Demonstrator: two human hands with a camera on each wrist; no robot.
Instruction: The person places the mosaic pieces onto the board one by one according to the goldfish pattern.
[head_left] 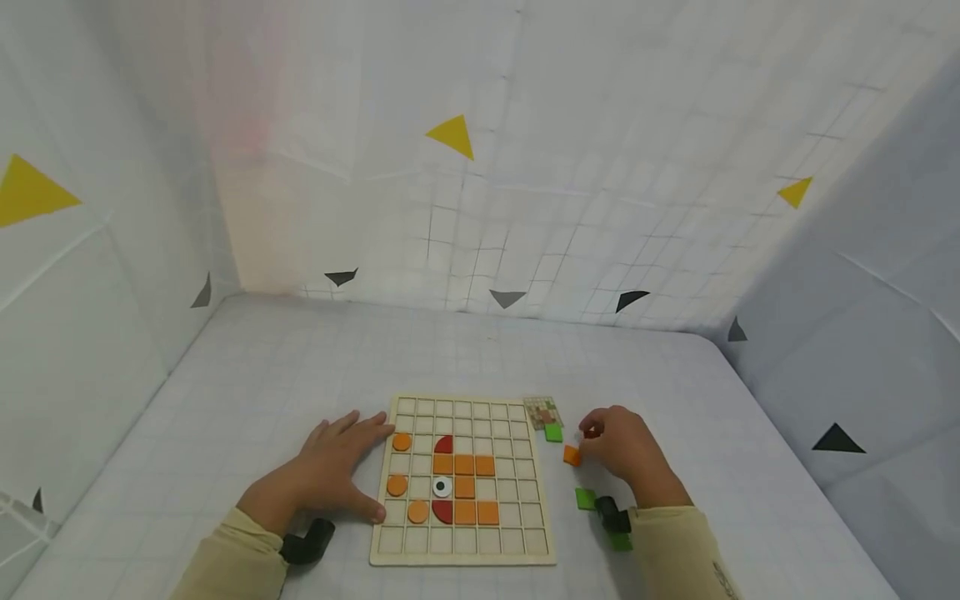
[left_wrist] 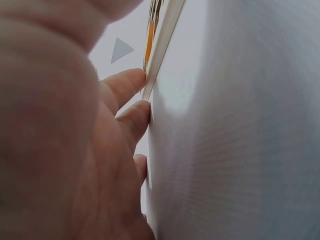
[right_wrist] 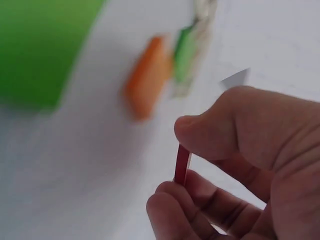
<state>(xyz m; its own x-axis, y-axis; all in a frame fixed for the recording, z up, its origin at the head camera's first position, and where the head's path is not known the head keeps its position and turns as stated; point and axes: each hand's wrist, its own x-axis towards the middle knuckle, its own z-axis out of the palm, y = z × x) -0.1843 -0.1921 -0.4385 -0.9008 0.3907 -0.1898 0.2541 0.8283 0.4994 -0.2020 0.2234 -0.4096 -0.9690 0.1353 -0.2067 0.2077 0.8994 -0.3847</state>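
Observation:
A square wooden grid board [head_left: 463, 561] lies flat on the table. On it are orange squares [head_left: 465, 487], orange discs [head_left: 397, 485], two red curved pieces [head_left: 444, 511] and a white eye disc [head_left: 442, 487]. My left hand [head_left: 326, 471] is spread along the board's left edge, thumb and fingertips touching the side. To the right of the board, my right hand [head_left: 618, 446] pinches a thin red tile [right_wrist: 182, 166] between thumb and fingers; its full outline is hidden. An orange square tile [head_left: 572, 455] lies beside that hand.
A small patterned card [head_left: 542, 412] lies at the board's upper right corner, with a green tile [head_left: 553, 432] at its lower edge. More green tiles [head_left: 586, 498] lie near the right wrist. Pale walls [head_left: 480, 233] enclose the table [head_left: 300, 350].

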